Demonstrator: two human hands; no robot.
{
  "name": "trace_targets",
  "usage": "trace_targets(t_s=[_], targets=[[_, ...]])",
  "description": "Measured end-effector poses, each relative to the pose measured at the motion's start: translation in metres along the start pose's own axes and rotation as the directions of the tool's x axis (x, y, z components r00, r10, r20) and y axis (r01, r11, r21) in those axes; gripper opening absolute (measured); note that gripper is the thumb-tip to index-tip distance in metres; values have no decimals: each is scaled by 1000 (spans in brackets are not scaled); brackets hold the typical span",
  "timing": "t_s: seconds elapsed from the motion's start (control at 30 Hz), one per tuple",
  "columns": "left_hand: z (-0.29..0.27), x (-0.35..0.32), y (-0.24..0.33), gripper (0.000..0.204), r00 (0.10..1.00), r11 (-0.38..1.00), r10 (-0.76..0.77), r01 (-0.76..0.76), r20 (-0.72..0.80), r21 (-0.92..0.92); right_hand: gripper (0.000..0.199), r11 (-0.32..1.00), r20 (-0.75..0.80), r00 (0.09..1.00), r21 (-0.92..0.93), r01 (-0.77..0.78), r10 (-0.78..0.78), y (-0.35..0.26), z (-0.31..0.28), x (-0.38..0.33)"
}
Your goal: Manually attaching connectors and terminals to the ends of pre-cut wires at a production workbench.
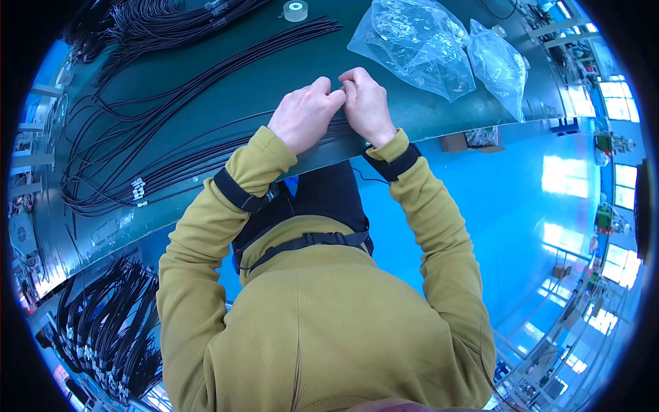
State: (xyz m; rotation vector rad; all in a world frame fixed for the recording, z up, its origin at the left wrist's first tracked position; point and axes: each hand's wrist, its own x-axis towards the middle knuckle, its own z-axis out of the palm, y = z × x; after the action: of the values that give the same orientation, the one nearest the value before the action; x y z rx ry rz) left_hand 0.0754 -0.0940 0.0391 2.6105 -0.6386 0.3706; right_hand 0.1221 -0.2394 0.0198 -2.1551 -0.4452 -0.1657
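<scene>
Close together above the front edge of the green table [405, 117], my two hands meet at the fingertips. My left hand [305, 113] is closed, and a thin black cable [241, 121] runs into it from the left. Thumb and fingers pinched, my right hand [367, 104] touches the left one; whatever sits between its fingertips is hidden. Beneath the hands, several more black cables [206, 152] lie along the table edge and loop back at the left. Small white connectors [139, 189] cluster on these cables near the left end.
Clear plastic bags [419, 51] [498, 65] with small parts lie at the far right. A tape roll [295, 10] and a thick black cable bundle [175, 26] are at the back. More cables [113, 336] hang at lower left; an open cardboard box [454, 142] stands below the table.
</scene>
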Motion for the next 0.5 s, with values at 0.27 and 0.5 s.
trace_targets(t_s=[0.27, 0.5], targets=[[4, 6, -11, 16, 972, 948, -192, 147, -136, -283, 25, 525, 341, 812, 631, -571, 473, -6, -23, 10], [7, 11, -11, 17, 960, 937, -230, 175, -158, -303, 14, 564, 418, 843, 626, -538, 340, -4, -32, -1]])
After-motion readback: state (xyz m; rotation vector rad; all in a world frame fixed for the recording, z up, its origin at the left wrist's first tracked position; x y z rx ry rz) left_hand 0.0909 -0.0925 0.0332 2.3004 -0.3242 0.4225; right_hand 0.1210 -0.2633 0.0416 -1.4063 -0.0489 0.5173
